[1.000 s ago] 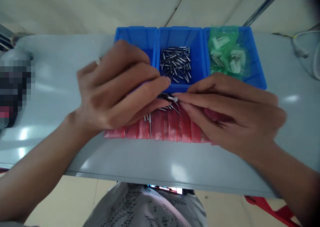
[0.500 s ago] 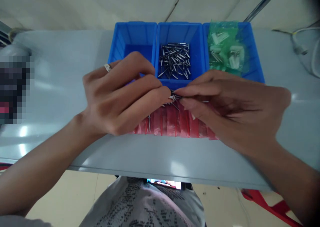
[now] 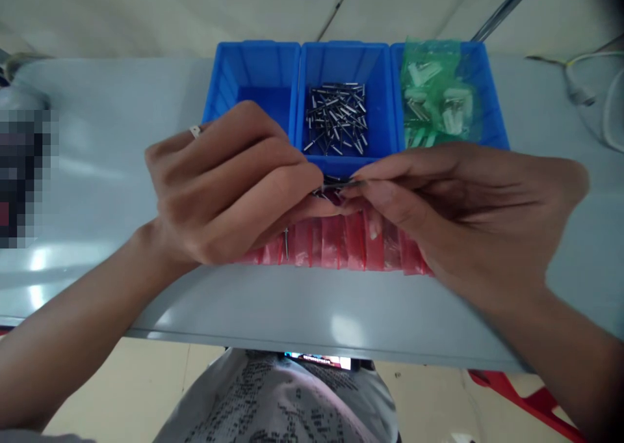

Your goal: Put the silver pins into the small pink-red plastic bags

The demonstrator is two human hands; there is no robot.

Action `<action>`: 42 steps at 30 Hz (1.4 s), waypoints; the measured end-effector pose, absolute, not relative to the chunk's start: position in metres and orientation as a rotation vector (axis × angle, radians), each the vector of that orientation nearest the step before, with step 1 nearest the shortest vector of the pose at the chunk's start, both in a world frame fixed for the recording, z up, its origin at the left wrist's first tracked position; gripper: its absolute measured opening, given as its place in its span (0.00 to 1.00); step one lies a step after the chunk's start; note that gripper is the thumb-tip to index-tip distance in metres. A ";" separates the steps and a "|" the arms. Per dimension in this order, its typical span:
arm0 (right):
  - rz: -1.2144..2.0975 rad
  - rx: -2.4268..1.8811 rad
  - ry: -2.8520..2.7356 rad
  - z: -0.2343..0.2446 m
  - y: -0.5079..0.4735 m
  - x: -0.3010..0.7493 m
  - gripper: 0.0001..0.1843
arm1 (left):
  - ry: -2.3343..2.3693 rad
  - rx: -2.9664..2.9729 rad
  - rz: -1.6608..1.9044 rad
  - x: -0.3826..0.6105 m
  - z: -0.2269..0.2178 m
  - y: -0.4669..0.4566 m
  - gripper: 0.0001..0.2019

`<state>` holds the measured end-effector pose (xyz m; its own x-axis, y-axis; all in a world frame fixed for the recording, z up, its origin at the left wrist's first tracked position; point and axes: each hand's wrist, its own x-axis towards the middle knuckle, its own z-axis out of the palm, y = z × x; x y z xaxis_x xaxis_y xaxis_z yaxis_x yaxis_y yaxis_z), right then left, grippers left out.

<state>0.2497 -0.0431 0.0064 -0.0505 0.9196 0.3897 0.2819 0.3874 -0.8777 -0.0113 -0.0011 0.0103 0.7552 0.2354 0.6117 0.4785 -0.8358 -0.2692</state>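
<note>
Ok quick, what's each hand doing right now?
Left hand: closed, fingertips pinching a small metal part.
Right hand: closed, pinching the same part's other end.

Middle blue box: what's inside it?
The middle blue box holds a loose pile of small metal pins. Whatever lies under the pile, or close behind the near wall, is hidden.
</note>
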 end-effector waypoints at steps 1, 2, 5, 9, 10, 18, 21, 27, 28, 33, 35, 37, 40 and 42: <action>0.766 -1.090 -1.535 0.007 -0.042 0.250 0.08 | -0.581 -2.530 -0.792 -0.012 0.011 0.000 0.16; 0.798 -1.064 -1.494 0.007 -0.040 0.250 0.09 | -0.634 -2.508 -0.786 -0.012 0.011 0.001 0.17; 0.892 -0.929 -1.455 0.007 -0.034 0.254 0.17 | -0.760 -2.445 -0.793 -0.012 0.014 0.004 0.16; 0.504 -0.968 -1.902 0.005 -0.032 0.266 0.27 | -0.830 -2.535 -0.706 -0.009 0.012 0.008 0.18; 0.455 -0.894 -2.065 0.004 -0.032 0.268 0.22 | -0.848 -2.572 -0.645 -0.008 0.010 0.009 0.21; -0.333 -0.657 -2.674 -0.002 -0.031 0.264 0.16 | -0.831 -2.733 -0.491 -0.013 -0.003 0.015 0.25; -0.333 -0.668 -2.641 -0.003 -0.034 0.262 0.15 | -0.861 -2.762 -0.565 -0.013 -0.004 0.015 0.25; -0.320 -0.704 -2.641 -0.002 -0.036 0.257 0.18 | -0.820 -2.657 -0.609 -0.008 -0.003 0.014 0.26; -0.301 -0.712 -2.653 -0.002 -0.036 0.256 0.18 | -0.822 -2.626 -0.618 -0.009 -0.001 0.014 0.26; -0.191 -0.733 -2.648 -0.004 -0.036 0.259 0.16 | -0.904 -2.447 -0.756 -0.015 0.013 0.014 0.23; -0.139 -0.726 -2.628 -0.006 -0.036 0.261 0.14 | -0.916 -2.399 -0.809 -0.016 0.014 0.014 0.22; -0.063 -0.735 -2.597 -0.010 -0.037 0.262 0.13 | -0.892 -2.390 -0.805 -0.014 0.012 0.013 0.20; 0.057 -0.789 -2.516 -0.013 -0.038 0.261 0.14 | -0.849 -2.405 -0.771 -0.010 0.008 0.012 0.19; 0.082 -0.822 -2.457 -0.015 -0.038 0.259 0.14 | -0.840 -2.410 -0.769 -0.009 0.008 0.011 0.18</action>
